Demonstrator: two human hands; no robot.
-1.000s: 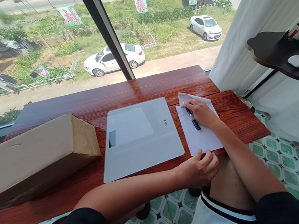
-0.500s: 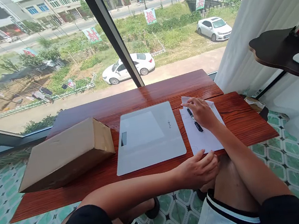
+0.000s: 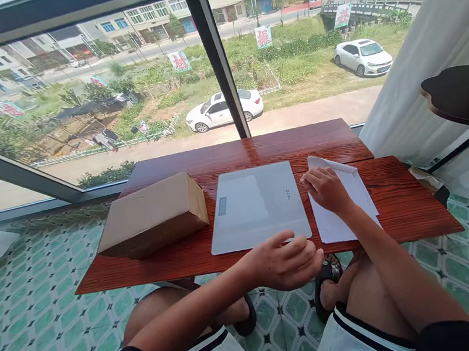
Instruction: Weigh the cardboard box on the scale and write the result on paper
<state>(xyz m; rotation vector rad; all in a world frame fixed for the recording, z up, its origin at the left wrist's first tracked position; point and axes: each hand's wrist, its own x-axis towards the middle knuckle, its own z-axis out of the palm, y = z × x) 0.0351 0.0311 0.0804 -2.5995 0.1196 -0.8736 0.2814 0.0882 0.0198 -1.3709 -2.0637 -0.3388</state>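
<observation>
Head view, seated at a red-brown wooden table (image 3: 382,208) set against a large window.

Right hand (image 3: 328,189): rests palm down on a white sheet of paper (image 3: 356,195), fingers curled loosely and bunched at the sheet's left edge. Whether anything is pinched under them cannot be told; no pen shows in this view. The sheet runs lengthwise away from the body, its far end folded or lifted, and most of it lies to the right of and behind the knuckles, with the near end toward the table's front edge.

Left hand (image 3: 286,259): hovers just off the table's near edge, fingers loosely spread and slightly bent, holding nothing. Its fingertips point toward the near right corner of a flat grey scale (image 3: 257,206), close to it; contact cannot be confirmed.

Scale lies flat between the two hands' reach, long axis across the table, small display window on its left side. It lies just left of the right fingers, its right edge beside the paper's left edge. Left hand is nearer to the scale; right hand is the only one on the paper.

A cardboard box (image 3: 154,215) lies on its side, well left of both hands.
</observation>
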